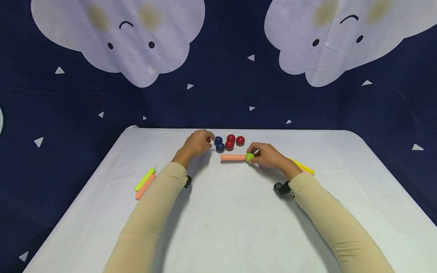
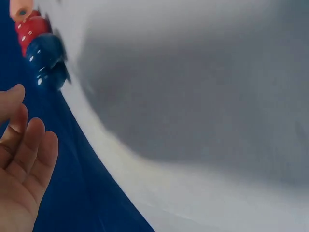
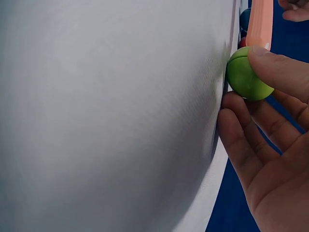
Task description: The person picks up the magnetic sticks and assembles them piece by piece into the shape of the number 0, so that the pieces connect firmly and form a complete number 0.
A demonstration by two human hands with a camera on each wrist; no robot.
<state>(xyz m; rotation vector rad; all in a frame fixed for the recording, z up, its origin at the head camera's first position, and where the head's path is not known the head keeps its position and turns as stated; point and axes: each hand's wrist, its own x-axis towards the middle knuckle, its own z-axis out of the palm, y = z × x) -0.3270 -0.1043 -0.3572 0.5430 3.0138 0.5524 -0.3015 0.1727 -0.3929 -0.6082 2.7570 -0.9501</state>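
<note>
The right grip (image 1: 269, 156) is pinched down on a green ball (image 3: 241, 79), near twelve o'clock on the counter (image 1: 239, 216); an orange stick (image 1: 233, 157) meets it from nine. The left grip (image 1: 197, 143), loosely parted, holds nothing. Likely light, stiff and slick, the ball suits a pinch across its sides. Counted: one green ball, two blue balls (image 1: 220, 148), three red balls (image 1: 230, 145), two orange sticks (image 1: 145, 187), one lime stick (image 1: 145, 179), one yellow stick (image 1: 305, 168).

A smooth white cloth (image 1: 218, 227) with faint creases covers the worktop (image 1: 392, 212), and soft-edged shadows fall across it. Past the far edge, and down beyond both side edges, hangs a navy fabric backdrop (image 1: 222, 102) scattered with small white triangles (image 1: 59, 71). Above the far left and far right corners, pale printed clouds (image 1: 129, 57) show upside-down faces with tan cheeks.
</note>
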